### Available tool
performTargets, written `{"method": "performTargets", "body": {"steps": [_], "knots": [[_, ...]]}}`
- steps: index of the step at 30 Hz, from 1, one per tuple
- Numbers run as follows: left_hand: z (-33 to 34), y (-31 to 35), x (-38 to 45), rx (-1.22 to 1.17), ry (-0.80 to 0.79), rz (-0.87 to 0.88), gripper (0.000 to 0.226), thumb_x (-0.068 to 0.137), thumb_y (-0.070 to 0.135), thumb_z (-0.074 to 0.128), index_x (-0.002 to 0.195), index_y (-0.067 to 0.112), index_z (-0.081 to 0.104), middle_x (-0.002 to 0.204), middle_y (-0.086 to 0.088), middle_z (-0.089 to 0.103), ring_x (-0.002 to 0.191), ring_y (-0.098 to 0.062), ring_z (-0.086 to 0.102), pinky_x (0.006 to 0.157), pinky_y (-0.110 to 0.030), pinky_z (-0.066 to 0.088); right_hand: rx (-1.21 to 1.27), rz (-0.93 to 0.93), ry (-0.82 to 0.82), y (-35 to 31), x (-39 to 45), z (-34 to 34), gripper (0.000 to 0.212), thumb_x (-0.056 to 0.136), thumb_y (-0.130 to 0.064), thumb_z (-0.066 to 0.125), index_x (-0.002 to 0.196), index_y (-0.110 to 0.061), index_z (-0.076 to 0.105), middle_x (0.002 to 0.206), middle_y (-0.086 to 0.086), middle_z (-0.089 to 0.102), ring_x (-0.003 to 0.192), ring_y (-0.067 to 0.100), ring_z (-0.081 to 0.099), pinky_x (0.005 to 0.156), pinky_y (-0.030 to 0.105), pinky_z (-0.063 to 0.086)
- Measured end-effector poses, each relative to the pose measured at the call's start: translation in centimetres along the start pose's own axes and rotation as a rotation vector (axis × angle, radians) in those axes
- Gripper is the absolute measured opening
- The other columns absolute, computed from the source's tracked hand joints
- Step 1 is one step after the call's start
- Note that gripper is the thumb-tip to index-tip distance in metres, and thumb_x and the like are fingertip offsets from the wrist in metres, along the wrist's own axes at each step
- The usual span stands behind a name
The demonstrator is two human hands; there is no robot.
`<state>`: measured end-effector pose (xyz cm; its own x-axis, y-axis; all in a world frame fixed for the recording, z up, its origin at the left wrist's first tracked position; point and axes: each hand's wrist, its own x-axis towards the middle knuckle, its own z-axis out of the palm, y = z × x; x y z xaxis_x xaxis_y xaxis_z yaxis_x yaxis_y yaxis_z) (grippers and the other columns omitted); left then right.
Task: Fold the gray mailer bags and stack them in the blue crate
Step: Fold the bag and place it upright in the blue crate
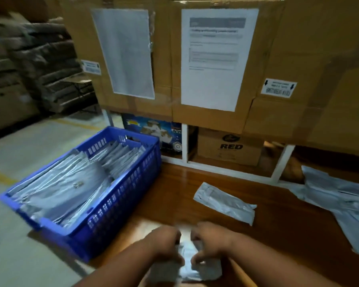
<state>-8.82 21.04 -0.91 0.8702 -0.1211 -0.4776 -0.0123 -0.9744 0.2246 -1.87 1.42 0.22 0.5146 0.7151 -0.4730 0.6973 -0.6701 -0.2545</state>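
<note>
A gray mailer bag (187, 264) lies on the wooden table at the bottom centre, blurred by motion. My left hand (166, 244) grips its left part and my right hand (210, 241) grips its right part, fingers curled on the plastic. A folded gray mailer (224, 203) lies flat just beyond my hands. Several unfolded gray mailers (340, 201) spread over the table's right side. The blue crate (120, 195) stands at the left on the table's edge, filled with stacked folded gray mailers (71, 183).
The wooden table (174, 183) ends in a white frame at the back. Behind it stand large cardboard boxes (216, 59) with taped paper sheets, and a smaller box marked RED (229, 148). Concrete floor (19, 141) and stacked flat cardboard lie left.
</note>
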Motion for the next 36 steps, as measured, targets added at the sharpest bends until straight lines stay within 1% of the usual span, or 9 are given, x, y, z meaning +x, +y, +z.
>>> {"method": "performTargets", "body": {"steps": [4,8,11,17,19,22,26,30,36], "knots": [[-4.1,-2.5,-2.1,0.006,0.173,0.042,0.037,0.09,0.048,0.078,0.113,0.021,0.068,0.114,-0.003,0.064,0.102,-0.025,0.062,0.078,-0.034,0.046,0.046,0.012,0.083,-2.9,2.2,-3.2,0.048,0.086,-0.05,0.083,0.123,-0.033,0.058,0.122,-0.005,0.063,0.11,0.021,0.061,0.092,0.043,0.054],[-8.8,-6.5,-4.4,-0.008,0.357,-0.005,0.031,0.089,0.045,0.078,0.096,0.028,0.053,0.102,0.004,0.061,0.092,-0.022,0.06,0.075,-0.038,0.05,0.002,-0.071,0.161,-5.1,4.8,-9.1,0.02,0.094,-0.039,0.076,0.1,-0.045,0.057,0.103,-0.015,0.063,0.095,0.007,0.061,0.085,0.039,0.055],[-12.9,-9.7,-7.1,0.025,0.472,-0.05,0.035,0.085,0.04,0.082,0.097,0.025,0.052,0.104,-0.002,0.066,0.095,-0.026,0.062,0.069,-0.035,0.039,-0.064,-0.158,0.259,-7.3,5.7,-14.8,0.016,0.097,-0.039,0.073,0.099,-0.046,0.058,0.102,-0.018,0.061,0.094,0.003,0.059,0.083,0.036,0.055],[-19.3,-15.8,-13.7,0.072,0.671,-0.207,0.024,0.083,0.038,0.081,0.095,0.024,0.066,0.089,0.003,0.063,0.088,-0.025,0.064,0.073,-0.037,0.053,-0.087,-0.302,0.382,-14.0,8.4,-24.1,0.014,0.101,-0.037,0.067,0.095,-0.047,0.061,0.096,-0.017,0.062,0.089,0.002,0.06,0.079,0.035,0.054],[-20.0,-18.6,-15.4,0.057,0.729,-0.261,0.022,0.081,0.038,0.081,0.09,0.027,0.064,0.088,0.003,0.064,0.089,-0.025,0.064,0.07,-0.036,0.048,-0.14,-0.342,0.406,-16.3,10.8,-26.1,0.014,0.102,-0.036,0.067,0.092,-0.042,0.059,0.094,-0.016,0.061,0.088,0.004,0.06,0.078,0.038,0.055],[-19.7,-22.7,-17.0,0.076,0.704,-0.368,0.026,0.082,0.04,0.082,0.094,0.022,0.067,0.096,-0.004,0.069,0.093,-0.029,0.064,0.068,-0.034,0.039,-0.211,-0.367,0.374,-19.8,15.2,-27.3,0.005,0.101,-0.035,0.067,0.1,-0.038,0.063,0.1,-0.013,0.064,0.093,0.013,0.063,0.082,0.041,0.055],[-16.7,-26.8,-17.4,0.046,0.597,-0.476,0.037,0.079,0.046,0.085,0.093,0.018,0.065,0.102,-0.006,0.071,0.099,-0.031,0.066,0.071,-0.034,0.046,-0.308,-0.384,0.258,-23.6,21.5,-26.4,0.01,0.098,-0.035,0.07,0.106,-0.029,0.067,0.105,-0.002,0.067,0.098,0.025,0.064,0.087,0.044,0.055],[-13.2,-28.7,-16.2,0.053,0.435,-0.614,0.034,0.078,0.046,0.085,0.091,0.026,0.062,0.111,-0.001,0.069,0.11,-0.029,0.066,0.083,-0.041,0.052,-0.424,-0.39,0.116,-26.3,26.4,-23.5,0.008,0.096,-0.024,0.068,0.1,-0.017,0.068,0.102,0.004,0.068,0.096,0.028,0.062,0.079,0.039,0.049],[-11.5,-28.8,-14.7,0.185,0.417,-0.725,0.02,0.088,0.026,0.064,0.107,0.027,0.071,0.115,0.003,0.072,0.112,-0.026,0.066,0.089,-0.045,0.036,-0.44,-0.349,0.112,-28.0,30.1,-20.3,0.024,0.093,-0.019,0.064,0.114,-0.026,0.074,0.113,0.004,0.074,0.104,0.029,0.066,0.079,0.031,0.043]]}}
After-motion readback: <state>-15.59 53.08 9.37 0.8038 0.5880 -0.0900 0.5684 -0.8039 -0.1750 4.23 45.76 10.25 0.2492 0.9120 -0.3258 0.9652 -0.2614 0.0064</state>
